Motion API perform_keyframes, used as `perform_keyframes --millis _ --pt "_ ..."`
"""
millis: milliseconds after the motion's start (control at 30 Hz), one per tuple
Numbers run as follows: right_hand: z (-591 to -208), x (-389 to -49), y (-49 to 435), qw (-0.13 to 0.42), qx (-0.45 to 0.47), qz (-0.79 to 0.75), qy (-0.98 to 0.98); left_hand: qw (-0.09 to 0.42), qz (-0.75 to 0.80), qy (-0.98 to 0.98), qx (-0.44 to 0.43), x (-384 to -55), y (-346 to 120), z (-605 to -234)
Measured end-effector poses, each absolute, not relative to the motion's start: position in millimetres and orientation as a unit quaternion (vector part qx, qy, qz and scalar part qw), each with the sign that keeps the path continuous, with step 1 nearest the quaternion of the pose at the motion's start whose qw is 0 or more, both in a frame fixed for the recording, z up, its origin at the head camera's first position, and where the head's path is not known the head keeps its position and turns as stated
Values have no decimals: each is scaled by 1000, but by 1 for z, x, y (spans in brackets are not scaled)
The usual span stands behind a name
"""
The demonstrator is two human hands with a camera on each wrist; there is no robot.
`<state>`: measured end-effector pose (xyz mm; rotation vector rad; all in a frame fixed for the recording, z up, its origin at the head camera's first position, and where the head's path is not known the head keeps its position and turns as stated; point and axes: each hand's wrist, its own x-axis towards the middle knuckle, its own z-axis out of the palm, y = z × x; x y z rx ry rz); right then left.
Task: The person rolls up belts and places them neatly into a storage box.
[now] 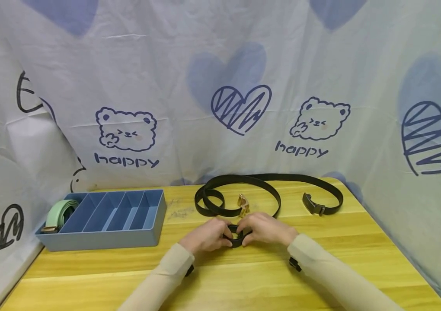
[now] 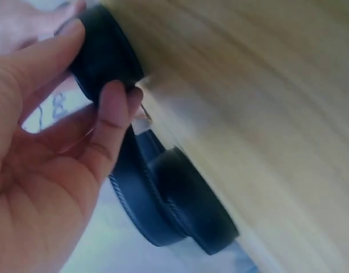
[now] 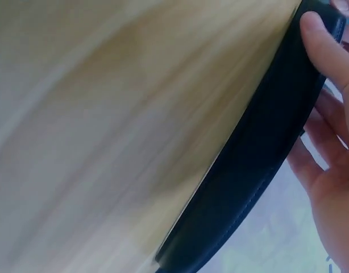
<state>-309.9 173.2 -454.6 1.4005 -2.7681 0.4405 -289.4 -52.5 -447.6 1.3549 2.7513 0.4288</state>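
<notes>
Hands, left (image 1: 206,235) and right (image 1: 263,228), both pinch a half-rolled black belt (image 1: 236,235) at the counter's (image 1: 244,276) middle; its tail loops toward the far edge. Rolling seems underway; next, more turns, kept tight.

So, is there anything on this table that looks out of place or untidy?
Only mildly. Two black belts sprawl in loose overlapping loops behind the hands, buckles lying free, while a green belt sits rolled in the tray's end compartment. Left hand and right hand hold one tight coil. Nothing looks damaged.
</notes>
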Motion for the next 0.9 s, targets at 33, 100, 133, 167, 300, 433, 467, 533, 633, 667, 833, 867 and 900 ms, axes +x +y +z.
perform_keyframes --millis 33,100,133,167,300,433,467,533,633,667,833,867,900 --pt "-454 -310 172 12 448 139 -883 22 138 891 433 -288 -52 -448" --pt "-454 -309 169 29 453 132 -881 16 135 897 420 -284 -49 -449" --pt "-454 -309 167 37 458 130 -879 12 133 901 413 -282 -47 -449" --pt "-454 -308 166 43 461 128 -877 7 133 904 407 -280 -46 -450" --pt "-455 -306 167 29 452 138 -881 -6 124 909 397 -279 -42 -451" --pt "-454 -307 175 -10 437 155 -886 3 124 901 416 -284 -44 -453" --pt "-453 -307 176 -19 434 156 -887 10 128 897 422 -285 -44 -453" --pt "-451 -308 177 -29 431 156 -888 20 135 892 431 -288 -46 -453" --pt "-447 -308 174 -24 423 149 -894 31 143 887 438 -290 -47 -453" --pt "-446 -309 173 -22 420 147 -895 29 140 888 437 -291 -47 -453" --pt "-447 -310 169 -1 416 134 -899 11 121 900 419 -287 -45 -454" --pt "-448 -310 169 1 418 135 -898 7 115 903 414 -286 -44 -455" --pt "-448 -309 169 2 419 133 -898 3 110 906 409 -284 -43 -455"
